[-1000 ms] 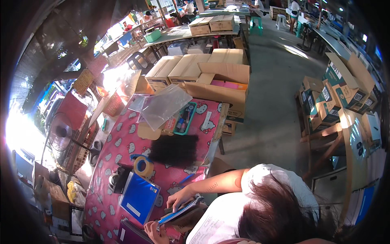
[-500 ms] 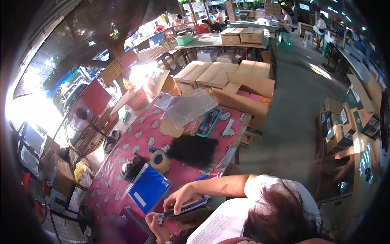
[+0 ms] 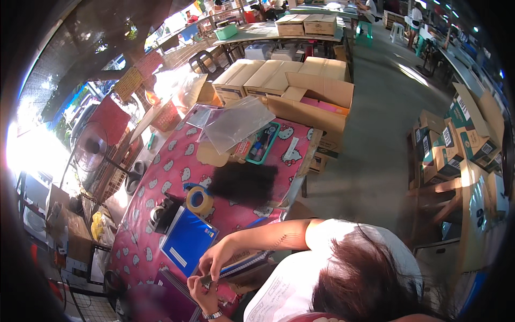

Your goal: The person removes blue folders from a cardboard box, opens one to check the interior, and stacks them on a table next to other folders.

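Observation:
My right hand (image 3: 213, 262) is closed, thumb and fingers pinched on a small dark greenish piece (image 3: 206, 280) whose kind I cannot make out. Just below it, the curled fingers of my left hand (image 3: 199, 292) hold the same piece; a metal watch (image 3: 212, 315) is on that wrist. Under my right forearm lies a spiral-edged notebook (image 3: 248, 262), partly hidden by the arm. Beside my hands, a blue notebook (image 3: 189, 240) with a white strip lies flat on the pink patterned tabletop (image 3: 142, 257). A purple folder (image 3: 174, 294) rests at the table's near edge.
A tape roll (image 3: 199, 200), a tape dispenser (image 3: 160, 213) and a blurry black patch (image 3: 244, 182) are farther up the table, before a teal tray (image 3: 263, 144) and clear plastic sheets (image 3: 236, 126). Cardboard boxes (image 3: 268, 78) stand beyond; a fan (image 3: 92, 146) is left.
The whole view has shifted, so the table and boxes appear farther left and up. My right hand has come down closer to my left, and the small piece now shows between the fingers.

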{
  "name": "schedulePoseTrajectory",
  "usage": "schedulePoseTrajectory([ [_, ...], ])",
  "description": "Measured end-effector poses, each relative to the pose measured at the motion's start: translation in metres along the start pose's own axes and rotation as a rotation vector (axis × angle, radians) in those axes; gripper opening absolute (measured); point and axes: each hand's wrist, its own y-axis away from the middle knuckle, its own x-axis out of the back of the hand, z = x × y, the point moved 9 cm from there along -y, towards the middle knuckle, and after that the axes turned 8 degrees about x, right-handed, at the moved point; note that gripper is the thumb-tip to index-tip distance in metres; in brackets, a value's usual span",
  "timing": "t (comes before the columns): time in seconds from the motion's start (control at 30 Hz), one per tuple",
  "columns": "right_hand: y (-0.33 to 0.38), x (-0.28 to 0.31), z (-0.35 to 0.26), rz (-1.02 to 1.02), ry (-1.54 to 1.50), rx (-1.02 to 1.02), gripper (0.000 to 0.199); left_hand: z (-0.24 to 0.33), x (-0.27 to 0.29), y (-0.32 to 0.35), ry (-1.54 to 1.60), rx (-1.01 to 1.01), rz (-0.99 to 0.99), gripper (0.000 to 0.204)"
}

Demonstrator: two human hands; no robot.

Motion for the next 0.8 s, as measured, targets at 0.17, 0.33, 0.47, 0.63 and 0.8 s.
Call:
schedulePoseTrajectory([
  [0.17, 0.004, 0.000, -0.019, 0.051, -0.251, 0.073, 0.042, 0.016, 0.006, -0.001, 0.008, -0.025, 0.022, 0.037],
  [0.33, 0.002, 0.006, -0.009, 0.069, -0.011, 0.029, 0.041, 0.016, 0.008, -0.004, 0.113, -0.037, 0.068, 0.036],
  [0.47, 0.000, 0.005, -0.005, 0.037, -0.141, 0.010, 0.041, 0.011, 0.004, -0.009, 0.044, -0.009, 0.033, 0.041],
  [0.63, -0.013, -0.001, -0.011, -0.005, -0.246, 0.090, 0.052, 0.005, 0.011, -0.006, 0.104, 0.045, 0.057, 0.034],
  [0.8, 0.001, 0.029, 0.035, 0.028, 0.351, -0.225, 0.051, 0.015, 0.007, -0.009, 0.046, 0.071, -0.004, 0.034],
])
